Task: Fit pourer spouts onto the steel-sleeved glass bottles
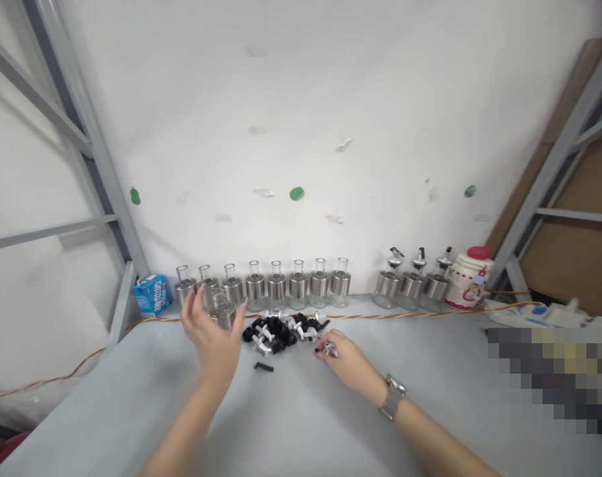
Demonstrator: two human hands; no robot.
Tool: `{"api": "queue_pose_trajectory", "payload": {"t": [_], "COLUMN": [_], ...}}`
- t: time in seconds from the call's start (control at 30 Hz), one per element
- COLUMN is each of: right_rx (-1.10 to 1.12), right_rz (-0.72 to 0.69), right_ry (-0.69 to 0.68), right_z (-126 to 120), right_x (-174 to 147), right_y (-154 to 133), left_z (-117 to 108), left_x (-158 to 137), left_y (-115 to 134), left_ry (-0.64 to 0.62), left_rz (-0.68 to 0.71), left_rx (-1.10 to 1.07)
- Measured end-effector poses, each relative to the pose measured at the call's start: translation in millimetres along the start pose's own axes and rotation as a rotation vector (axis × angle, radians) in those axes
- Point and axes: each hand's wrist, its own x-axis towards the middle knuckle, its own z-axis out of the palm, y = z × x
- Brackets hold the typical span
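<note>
My left hand (213,341) is spread around a glass bottle with a metal sleeve (222,313). Its thumb is to the right of the bottle and its fingers to the left, seemingly apart from the glass. In my right hand (348,361), the closed fingers pinch a small silver bottle pourer (331,349), partly hidden. Between the hands lies a pile of black and silver pourer parts (281,330). A loose black piece (264,367) rests in front of the pile.
Several open sleeved bottles (298,286) line the wall. To their right stand three bottles with pourers fitted (412,285), beside a white and red jar (467,278). A blue carton (152,295) stands at left. Twisted wire (365,316) runs along the table's back.
</note>
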Motion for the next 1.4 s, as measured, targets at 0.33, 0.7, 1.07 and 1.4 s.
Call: {"api": "queue_pose_trajectory", "payload": {"t": [0.33,0.7,1.07,1.4], "right_rx": [0.101,0.106,0.239,-0.016], "right_rz": [-0.089,-0.032,0.031,0.056], "right_ry": [0.016,0.052,0.056,0.009], "right_z": [2.7,14.3,14.9,9.5], "right_x": [-13.8,-21.0,-18.7,-18.7], "right_y": [-28.6,-33.0,-32.4,-26.6], "left_z": [11.4,15.2,15.8,8.4], "left_x": [-70.3,-71.5,-70.2,-49.8], "left_y": [31.8,29.3,31.6,34.0], "left_ry": [-1.017,-1.036,-0.940,-0.942], "left_rz": [-0.438,-0.574,-0.575,-0.749], "left_rx": [-0.539,-0.615,-0.626,-0.779]}}
